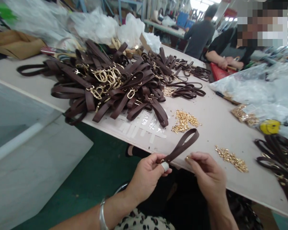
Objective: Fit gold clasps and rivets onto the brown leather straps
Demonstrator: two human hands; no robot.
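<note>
A dark brown leather wrist strap (182,144), looped and fitted with gold hardware, is pinched in my left hand (150,174) at its hardware end. White tape wraps a finger or thumb of that hand. The loop points up and right over the table edge. Just right of it, my right hand (210,175) pinches a small gold metal piece (188,157) between thumb and forefinger. It looks like the loose pieces on the table, perhaps a rivet or screw. Two heaps of these lie beyond: a larger gold pile (184,120) and a smaller gold pile (231,158).
A big heap of brown straps with gold clasps (115,80) covers the table's left side. More straps (280,153) lie at the right edge, near a yellow tape measure (270,126) and plastic bags (261,84). A co-worker (230,51) sits across the table (201,110).
</note>
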